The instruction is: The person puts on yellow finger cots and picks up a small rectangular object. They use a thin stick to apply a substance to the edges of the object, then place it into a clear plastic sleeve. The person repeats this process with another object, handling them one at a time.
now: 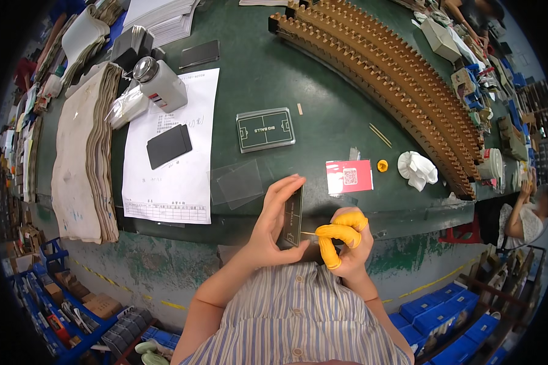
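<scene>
Close to the table's near edge, my left hand (268, 234) grips a thin dark plate (293, 218) by its long edges, tilted up on its side. Pale lines and lettering mark its face. Yellow finger cots cover several fingers of my right hand (352, 243), which pinches a thin wooden toothpick (309, 233). The toothpick's tip is at the plate's lower part; whether it touches cannot be made out. Beyond my hands lies a stack of similar dark plates (266, 130). Clear plastic sheets (237, 184) lie left of my left hand.
A pink-and-white card (362, 175), a loose yellow finger cot (382, 165), crumpled white tissue (417, 170) and loose toothpicks (380, 135) lie to the right. Notched wooden racks (383, 79) curve behind. Leftward are a printed sheet (189, 176), black cards (169, 147) and a bottle (164, 88).
</scene>
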Demonstrator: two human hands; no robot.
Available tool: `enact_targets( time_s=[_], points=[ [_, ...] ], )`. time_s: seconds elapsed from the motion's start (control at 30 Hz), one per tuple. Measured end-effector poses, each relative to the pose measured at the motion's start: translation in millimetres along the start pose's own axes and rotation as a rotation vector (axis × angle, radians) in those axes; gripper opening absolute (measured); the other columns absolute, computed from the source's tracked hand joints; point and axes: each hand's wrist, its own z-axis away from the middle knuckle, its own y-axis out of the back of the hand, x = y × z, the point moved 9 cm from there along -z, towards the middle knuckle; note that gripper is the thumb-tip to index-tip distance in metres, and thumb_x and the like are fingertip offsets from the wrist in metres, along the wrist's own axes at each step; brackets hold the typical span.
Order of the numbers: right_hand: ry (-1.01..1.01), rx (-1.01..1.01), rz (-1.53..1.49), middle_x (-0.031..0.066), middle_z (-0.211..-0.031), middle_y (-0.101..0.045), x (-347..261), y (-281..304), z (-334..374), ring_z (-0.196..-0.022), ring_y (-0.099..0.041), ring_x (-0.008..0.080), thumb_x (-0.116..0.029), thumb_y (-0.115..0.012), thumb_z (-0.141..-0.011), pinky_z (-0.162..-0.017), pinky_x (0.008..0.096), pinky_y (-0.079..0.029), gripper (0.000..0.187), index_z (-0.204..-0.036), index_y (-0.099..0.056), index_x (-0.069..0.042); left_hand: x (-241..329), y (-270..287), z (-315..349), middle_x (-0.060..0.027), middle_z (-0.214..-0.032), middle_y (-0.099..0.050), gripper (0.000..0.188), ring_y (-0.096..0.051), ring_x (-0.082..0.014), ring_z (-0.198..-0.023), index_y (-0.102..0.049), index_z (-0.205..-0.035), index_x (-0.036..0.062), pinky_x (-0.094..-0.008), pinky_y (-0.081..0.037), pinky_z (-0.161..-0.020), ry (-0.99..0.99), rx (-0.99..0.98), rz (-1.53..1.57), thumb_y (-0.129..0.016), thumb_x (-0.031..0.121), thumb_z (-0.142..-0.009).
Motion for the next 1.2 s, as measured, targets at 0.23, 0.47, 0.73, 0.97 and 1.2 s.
enact_targets(
  time_s=[0.23, 0.47, 0.73, 0.97, 1.2],
  points=[
    [-0.011, -0.005, 0.000, 0.0070, -0.085, -0.053, 1, 1, 1, -0.075, -0.054, 0.0243, 0.005, -0.072, -0.062, -0.062, 0.0321, -0.045, 0.027, -0.087, -0.068, -0.004, 0, 0, 0, -0.0158, -0.143, -0.024, 0.091, -0.023, -0.0263, -0.141, -0.027, -0.144, -0.0042, -0.0454, -0.019, -0.117, 0.002, 0.003, -0.007, -0.071, 0.008, -0.065],
    [0.011, -0.002, 0.026, 0.0067, -0.084, -0.053, -3, 0, -1, -0.073, -0.054, 0.0240, 0.005, -0.072, -0.061, -0.061, 0.0319, -0.045, 0.028, -0.087, -0.068, -0.005, 0, 1, 0, -0.0158, -0.143, -0.024, 0.091, -0.023, -0.0261, -0.141, -0.027, -0.144, -0.0042, -0.0457, -0.019, -0.117, 0.003, 0.009, 0.011, -0.071, 0.007, -0.065],
    [-0.004, -0.002, 0.060, 0.0065, -0.083, -0.053, -4, 0, -1, -0.072, -0.055, 0.0229, 0.005, -0.073, -0.063, -0.060, 0.0315, -0.044, 0.027, -0.087, -0.068, -0.005, 1, 0, 0, -0.0160, -0.143, -0.025, 0.091, -0.023, -0.0261, -0.140, -0.028, -0.143, -0.0043, -0.0456, -0.020, -0.116, 0.001, 0.012, 0.003, -0.071, 0.007, -0.064],
    [-0.194, 0.233, 0.310, 0.0087, -0.090, -0.061, 29, 48, -11, -0.081, -0.059, 0.0221, 0.003, -0.073, -0.075, -0.071, 0.0301, -0.048, 0.020, -0.093, -0.068, -0.004, 2, 1, 0, -0.0151, -0.142, -0.025, 0.093, -0.024, -0.0257, -0.140, -0.029, -0.144, -0.0035, -0.0465, -0.021, -0.115, -0.014, 0.039, 0.053, -0.073, 0.007, -0.063],
    [-0.248, 0.231, 0.320, 0.0081, -0.089, -0.061, 40, 47, -9, -0.082, -0.059, 0.0203, 0.001, -0.073, -0.076, -0.071, 0.0284, -0.048, 0.019, -0.093, -0.068, -0.004, 1, 0, -1, -0.0146, -0.142, -0.025, 0.093, -0.025, -0.0258, -0.140, -0.028, -0.144, -0.0031, -0.0462, -0.022, -0.115, -0.026, 0.029, 0.061, -0.074, 0.007, -0.063]
  ],
)
